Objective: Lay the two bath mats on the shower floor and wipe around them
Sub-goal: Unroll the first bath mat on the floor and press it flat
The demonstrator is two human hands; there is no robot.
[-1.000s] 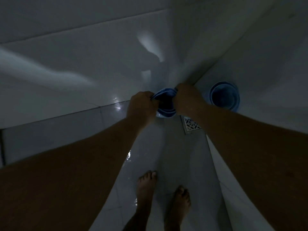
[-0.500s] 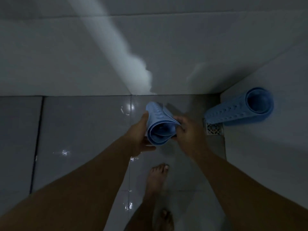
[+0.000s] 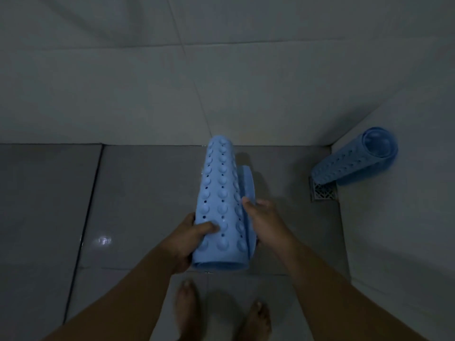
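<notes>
Dim grey tiled shower floor [image 3: 138, 193] meets pale walls; a second rolled mat [image 3: 354, 158] leans in the corner above the drain [image 3: 323, 191]. The left hand [image 3: 187, 239] grips the blue bath mat [image 3: 221, 200] and the right hand [image 3: 264, 220] seems to pinch its edge; since half a second ago it has partly unrolled, suction cups up.

A dim, tiled shower stall in a home bathroom: glossy grey floor tiles [image 3: 138, 205], pale wall tiles [image 3: 123, 94], a square metal floor drain [image 3: 323, 191] in the corner, bare feet [image 3: 187, 308].

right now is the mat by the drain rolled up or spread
Rolled up: the mat leans in the corner as a tube, its open end showing, over the drain.
</notes>
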